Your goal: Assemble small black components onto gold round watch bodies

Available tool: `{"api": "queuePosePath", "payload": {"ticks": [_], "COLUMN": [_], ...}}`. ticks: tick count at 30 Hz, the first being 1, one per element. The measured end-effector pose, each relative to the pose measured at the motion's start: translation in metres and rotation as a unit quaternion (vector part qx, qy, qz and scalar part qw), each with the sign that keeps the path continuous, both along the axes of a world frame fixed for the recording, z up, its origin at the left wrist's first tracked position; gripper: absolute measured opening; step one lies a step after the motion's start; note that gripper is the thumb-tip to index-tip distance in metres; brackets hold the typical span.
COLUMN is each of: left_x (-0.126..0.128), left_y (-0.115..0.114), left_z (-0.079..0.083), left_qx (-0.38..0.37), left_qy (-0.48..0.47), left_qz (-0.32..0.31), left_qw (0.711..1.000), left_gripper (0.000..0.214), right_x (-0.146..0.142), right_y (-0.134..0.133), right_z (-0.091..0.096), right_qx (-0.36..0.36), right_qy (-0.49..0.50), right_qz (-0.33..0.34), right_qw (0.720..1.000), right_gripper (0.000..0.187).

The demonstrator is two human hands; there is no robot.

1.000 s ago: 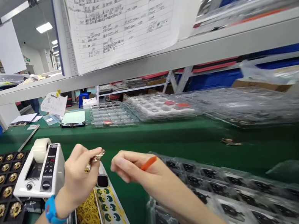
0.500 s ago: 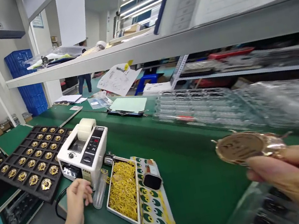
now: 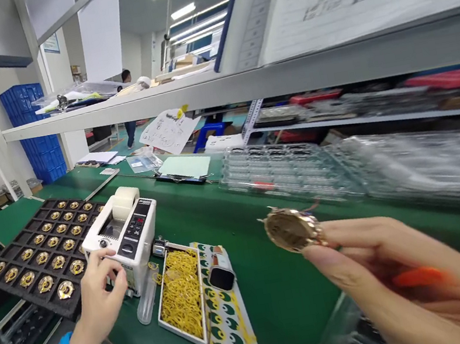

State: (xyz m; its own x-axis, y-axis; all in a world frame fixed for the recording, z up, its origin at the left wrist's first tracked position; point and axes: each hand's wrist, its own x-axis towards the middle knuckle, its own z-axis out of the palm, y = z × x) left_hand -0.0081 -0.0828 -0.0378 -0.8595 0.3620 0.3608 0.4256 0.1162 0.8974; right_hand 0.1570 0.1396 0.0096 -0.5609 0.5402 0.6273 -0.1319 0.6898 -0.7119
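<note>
My right hand (image 3: 390, 274) pinches a round gold watch case (image 3: 292, 230) by its edge, lifted above the green bench; an orange stick (image 3: 418, 277) lies tucked in the same palm. My left hand (image 3: 98, 290), with a blue wristband, reaches to the front of the white tape dispenser (image 3: 123, 233), fingers curled at its outlet. Whether a piece of tape is between the fingers does not show. Beside it a black tray (image 3: 43, 252) holds several gold watch cases.
A white box of yellow rings (image 3: 180, 290), a clear tube (image 3: 146, 304), a sticker sheet (image 3: 228, 326) and a small black-screened device (image 3: 220, 271) lie near the dispenser. Clear plastic trays (image 3: 300, 168) line the back. A shelf (image 3: 241, 84) hangs overhead. A person stands far off.
The gold case passed from my left hand to my right. My left hand swung left to the tape dispenser's front and rose slightly; the view turned left.
</note>
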Motion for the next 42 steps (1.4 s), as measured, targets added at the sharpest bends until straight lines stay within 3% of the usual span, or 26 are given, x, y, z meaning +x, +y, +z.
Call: {"api": "queuePosePath", "payload": {"ticks": [3, 5, 8, 13, 15, 20, 26, 42], "left_x": [-0.001, -0.002, 0.005, 0.026, 0.031, 0.027, 0.021, 0.02], "left_y": [0.006, 0.013, 0.027, 0.067, 0.084, 0.106, 0.104, 0.109], "left_z": [0.019, 0.034, 0.062, 0.096, 0.098, 0.092, 0.089, 0.089], "left_qx": [-0.141, -0.167, -0.109, -0.003, 0.007, 0.014, 0.014, -0.02], "left_qy": [0.089, 0.112, 0.148, 0.123, 0.087, 0.039, -0.015, 0.0], "left_qz": [-0.072, -0.099, -0.156, -0.339, -0.384, -0.413, -0.455, -0.421], "left_qw": [0.983, 0.975, 0.971, 0.933, 0.919, 0.91, 0.89, 0.907], "left_gripper": [0.014, 0.014, 0.019, 0.024, 0.025, 0.023, 0.025, 0.025], "right_x": [-0.005, -0.006, -0.005, -0.004, -0.003, 0.002, 0.003, -0.002], "right_y": [-0.001, 0.0, 0.001, 0.001, 0.002, 0.003, 0.005, 0.006], "right_z": [0.004, 0.009, 0.018, 0.028, 0.03, 0.03, 0.024, 0.024], "right_qx": [0.022, -0.002, -0.087, -0.225, -0.246, -0.271, -0.294, -0.266], "right_qy": [0.01, 0.002, -0.017, -0.045, -0.046, -0.043, -0.046, -0.065], "right_qz": [0.01, 0.044, 0.112, 0.181, 0.203, 0.237, 0.267, 0.234], "right_qw": [1.0, 0.999, 0.99, 0.956, 0.947, 0.932, 0.916, 0.933], "right_gripper": [0.024, 0.029, 0.037, 0.051, 0.051, 0.047, 0.044, 0.048]}}
